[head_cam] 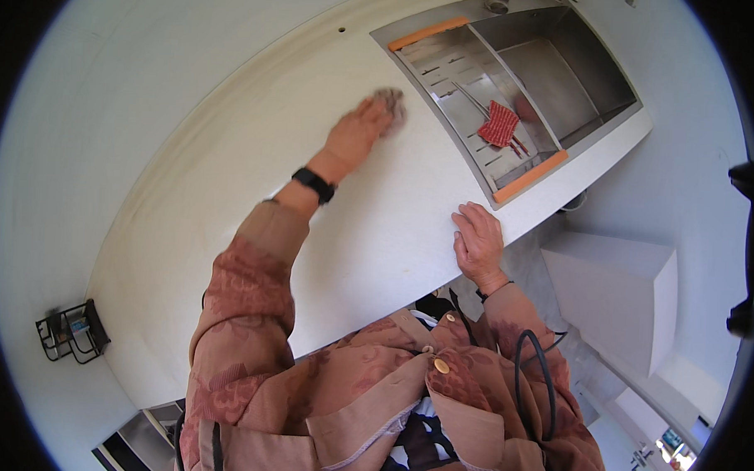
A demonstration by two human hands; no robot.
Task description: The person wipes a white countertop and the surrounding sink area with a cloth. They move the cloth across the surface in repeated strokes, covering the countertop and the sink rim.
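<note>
My left hand, with a black watch on its wrist, reaches far across the white countertop. Its fingers press a crumpled grey-brown scrubber or cloth against the surface, left of the sink. Motion blurs that pad, so its exact kind cannot be told. Flat on the counter's front edge, near the sink's front left corner, rests my right hand, holding nothing. A red textured cloth lies in the slotted steel drain tray over the sink, on top of what look like chopsticks.
The steel sink basin is deep and open to the right of the tray, with a faucet base behind. Orange strips edge the tray. A black wire rack is mounted at far left. A white cabinet stands right of me.
</note>
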